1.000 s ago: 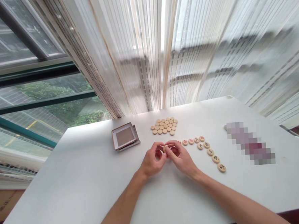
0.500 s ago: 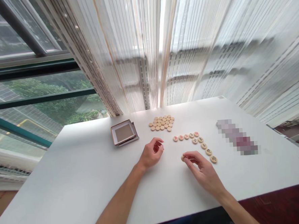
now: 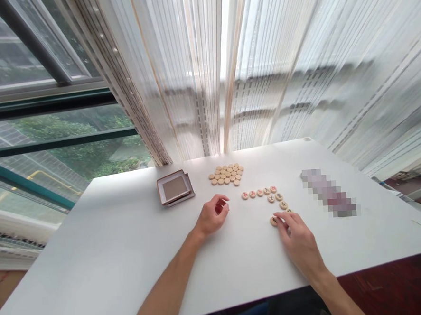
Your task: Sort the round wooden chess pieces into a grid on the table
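Observation:
My right hand (image 3: 297, 235) rests on the white table (image 3: 95, 259) with its fingertips pinching a round wooden game piece (image 3: 274, 220) at the near end of a curved row of marked pieces (image 3: 266, 192). My left hand (image 3: 212, 215) lies to the left, loosely curled, with nothing visible in it. A cluster of blank-faced wooden pieces (image 3: 226, 174) sits farther back. A small brown box with its lid (image 3: 175, 189) stands left of the cluster.
A blurred-out flat object (image 3: 329, 198) lies on the table's right side. White striped curtains (image 3: 262, 69) hang right behind the table; a window (image 3: 45, 139) is at left. The table's near edge runs close to my right wrist.
My hands, together on one piece a second ago, have separated. The right hand carried the piece rightward to the near end of the curved row; the left hand stayed put.

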`<act>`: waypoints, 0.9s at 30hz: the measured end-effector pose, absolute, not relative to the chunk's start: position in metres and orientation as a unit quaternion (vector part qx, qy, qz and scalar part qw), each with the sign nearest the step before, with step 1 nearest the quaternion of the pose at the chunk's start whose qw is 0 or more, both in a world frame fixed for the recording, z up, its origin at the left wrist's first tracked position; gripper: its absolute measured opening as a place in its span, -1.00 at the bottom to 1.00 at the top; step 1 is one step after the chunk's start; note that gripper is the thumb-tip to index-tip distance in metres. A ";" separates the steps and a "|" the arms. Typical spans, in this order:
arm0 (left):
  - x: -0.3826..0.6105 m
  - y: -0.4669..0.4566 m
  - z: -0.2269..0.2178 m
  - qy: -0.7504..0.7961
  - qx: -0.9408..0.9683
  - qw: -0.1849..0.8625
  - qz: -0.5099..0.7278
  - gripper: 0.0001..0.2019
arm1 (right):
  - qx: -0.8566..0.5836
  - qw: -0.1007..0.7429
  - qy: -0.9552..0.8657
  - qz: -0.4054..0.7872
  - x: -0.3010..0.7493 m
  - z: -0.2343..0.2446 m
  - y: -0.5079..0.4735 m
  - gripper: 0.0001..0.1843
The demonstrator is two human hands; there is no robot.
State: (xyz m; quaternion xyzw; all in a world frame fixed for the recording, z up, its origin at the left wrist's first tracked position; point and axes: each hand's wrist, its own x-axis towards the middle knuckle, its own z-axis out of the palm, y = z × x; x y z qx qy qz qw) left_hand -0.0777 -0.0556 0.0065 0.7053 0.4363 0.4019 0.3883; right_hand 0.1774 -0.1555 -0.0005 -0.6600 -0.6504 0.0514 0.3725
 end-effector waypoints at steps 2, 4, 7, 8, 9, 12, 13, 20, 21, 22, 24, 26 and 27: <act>-0.077 -0.056 0.006 0.436 0.707 0.387 0.401 -0.81 | -0.642 0.385 -0.663 0.029 0.178 -0.003 -0.161 -0.71; -0.077 -0.056 0.006 0.435 0.707 0.387 0.400 -0.81 | -0.613 0.384 -0.691 0.010 0.179 -0.005 -0.169 -0.71; -0.077 -0.056 0.007 0.437 0.707 0.389 0.398 -0.81 | -0.588 0.354 -0.727 -0.009 0.179 -0.007 -0.180 -0.68; -0.077 -0.056 0.007 0.436 0.707 0.390 0.397 -0.81 | -0.588 0.341 -0.733 -0.011 0.179 -0.007 -0.183 -0.65; -0.077 -0.056 0.007 0.435 0.709 0.390 0.396 -0.81 | -0.589 0.330 -0.738 -0.012 0.179 -0.007 -0.184 -0.63; -0.078 -0.055 0.007 0.432 0.712 0.388 0.394 -0.81 | -0.597 0.305 -0.742 -0.018 0.179 -0.008 -0.183 -0.63; -0.078 -0.055 0.007 0.432 0.713 0.387 0.394 -0.81 | -0.600 0.299 -0.742 -0.021 0.179 -0.009 -0.181 -0.64; -0.078 -0.056 0.007 0.435 0.714 0.384 0.392 -0.82 | -0.608 0.272 -0.746 -0.033 0.181 -0.010 -0.164 -0.66; -0.078 -0.056 0.007 0.435 0.714 0.384 0.391 -0.82 | -0.608 0.272 -0.745 -0.032 0.181 -0.010 -0.163 -0.66; -0.078 -0.056 0.007 0.435 0.715 0.384 0.390 -0.82 | -0.609 0.273 -0.744 -0.031 0.180 -0.010 -0.162 -0.67; -0.078 -0.056 0.008 0.434 0.716 0.384 0.389 -0.82 | -0.613 0.278 -0.738 -0.034 0.180 -0.010 -0.161 -0.67; -0.079 -0.056 0.008 0.435 0.717 0.383 0.388 -0.83 | -0.617 0.281 -0.734 -0.038 0.179 -0.010 -0.161 -0.67; -0.079 -0.056 0.009 0.435 0.717 0.381 0.388 -0.83 | -0.618 0.282 -0.733 -0.039 0.179 -0.011 -0.160 -0.67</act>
